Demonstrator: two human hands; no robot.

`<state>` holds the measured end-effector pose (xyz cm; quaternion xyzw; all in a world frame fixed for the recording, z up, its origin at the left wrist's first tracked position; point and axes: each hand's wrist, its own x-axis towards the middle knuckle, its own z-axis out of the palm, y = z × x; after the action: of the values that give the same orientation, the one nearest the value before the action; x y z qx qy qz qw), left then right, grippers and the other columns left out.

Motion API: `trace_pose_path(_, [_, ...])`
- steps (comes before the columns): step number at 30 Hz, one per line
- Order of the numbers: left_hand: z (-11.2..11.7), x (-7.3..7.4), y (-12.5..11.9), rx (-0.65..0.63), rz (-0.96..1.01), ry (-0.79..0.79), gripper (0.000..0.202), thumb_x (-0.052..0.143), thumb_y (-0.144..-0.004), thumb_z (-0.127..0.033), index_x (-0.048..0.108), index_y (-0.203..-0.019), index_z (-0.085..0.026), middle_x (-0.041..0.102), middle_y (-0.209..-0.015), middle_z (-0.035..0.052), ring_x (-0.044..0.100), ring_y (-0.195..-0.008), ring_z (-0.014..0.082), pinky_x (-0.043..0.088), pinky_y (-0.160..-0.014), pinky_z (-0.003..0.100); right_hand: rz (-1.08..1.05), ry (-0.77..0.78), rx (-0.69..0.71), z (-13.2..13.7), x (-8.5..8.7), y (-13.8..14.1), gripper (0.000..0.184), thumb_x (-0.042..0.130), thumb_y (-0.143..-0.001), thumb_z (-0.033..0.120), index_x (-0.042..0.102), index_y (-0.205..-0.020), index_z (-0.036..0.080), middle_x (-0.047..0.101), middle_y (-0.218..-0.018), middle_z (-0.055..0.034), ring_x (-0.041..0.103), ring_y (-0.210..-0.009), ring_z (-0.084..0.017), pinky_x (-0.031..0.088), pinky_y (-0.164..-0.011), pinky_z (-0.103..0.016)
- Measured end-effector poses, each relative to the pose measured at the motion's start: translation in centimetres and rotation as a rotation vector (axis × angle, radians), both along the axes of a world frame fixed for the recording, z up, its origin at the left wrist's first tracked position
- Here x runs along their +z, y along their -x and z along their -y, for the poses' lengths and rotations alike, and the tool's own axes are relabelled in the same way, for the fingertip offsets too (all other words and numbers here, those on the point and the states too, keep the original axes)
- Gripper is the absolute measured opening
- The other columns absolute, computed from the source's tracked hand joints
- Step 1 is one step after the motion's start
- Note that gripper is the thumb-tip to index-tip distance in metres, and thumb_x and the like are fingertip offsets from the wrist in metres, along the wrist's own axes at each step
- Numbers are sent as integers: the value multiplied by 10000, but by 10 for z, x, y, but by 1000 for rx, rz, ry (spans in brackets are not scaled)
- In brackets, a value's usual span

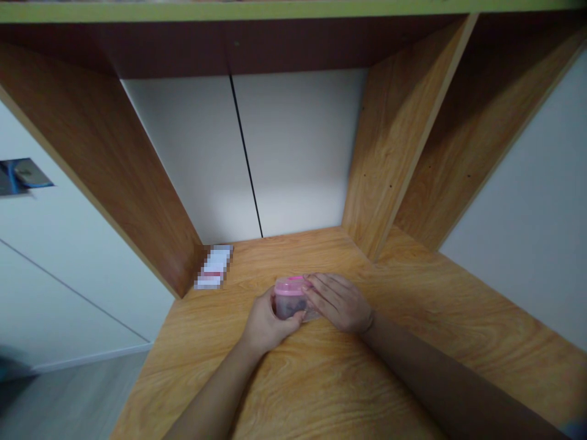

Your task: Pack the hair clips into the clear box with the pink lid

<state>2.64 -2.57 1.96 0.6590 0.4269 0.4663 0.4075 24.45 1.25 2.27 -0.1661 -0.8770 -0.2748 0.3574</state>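
A tub [287, 307] with a clear, slightly cloudy wall and a translucent pink lid [287, 287], a brighter pink strip [297, 277] on top; the lid sits over the rim, its right side hidden; something dark [300, 305] shows inside, too blurred to name; the tub is roughly upright, short of the desk's [321, 379] back edge, well in from its left edge

A brown wood-grain desktop [339, 397] adjoins a white back panel [302, 146] with a narrow black seam [246, 156]. Brown wood-grain upright boards [397, 131] flank the panel. Grey floor [87, 397] shows lower left.
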Motion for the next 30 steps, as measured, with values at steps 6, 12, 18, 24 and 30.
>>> trace_pose_path(6, [-3,-3,3,-34,15,3,524,767,-735,-273,630,-1222,-135,723,-1211,113,701,-1080,260,561,-987,388,-60,87,70,-3,2,-2,340,636,-943,228,624,-1276,160,714,-1198,-149,653,-1134,-250,545,-932,-419])
trace_pose_path(12, [-4,0,4,-35,32,10,540,789,-722,-280,629,-1215,-127,725,-1195,122,698,-1075,261,559,-984,387,-157,273,144,-11,5,-2,377,658,-928,426,636,-1235,209,728,-1119,-110,660,-1028,-212,535,-883,-384])
trace_pose_path(18, [-3,-1,3,-45,19,4,554,781,-720,-291,622,-1228,-135,722,-1206,113,697,-1079,254,562,-972,367,-54,116,69,-4,11,1,301,610,-967,292,629,-1250,190,733,-1091,-119,663,-987,-215,544,-819,-368])
trace_pose_path(24, [-1,4,3,-97,30,27,521,766,-727,-305,636,-1200,-130,734,-1169,108,708,-1041,246,573,-945,359,-3,8,43,0,8,0,346,642,-946,314,625,-1258,164,735,-1080,-140,679,-946,-236,546,-792,-385])
trace_pose_path(30, [-1,5,4,-109,60,37,502,748,-739,-251,630,-1211,-126,723,-1191,115,698,-1070,256,559,-975,389,14,-44,8,0,9,4,334,647,-944,305,643,-1218,114,737,-1064,-155,680,-914,-243,546,-757,-383])
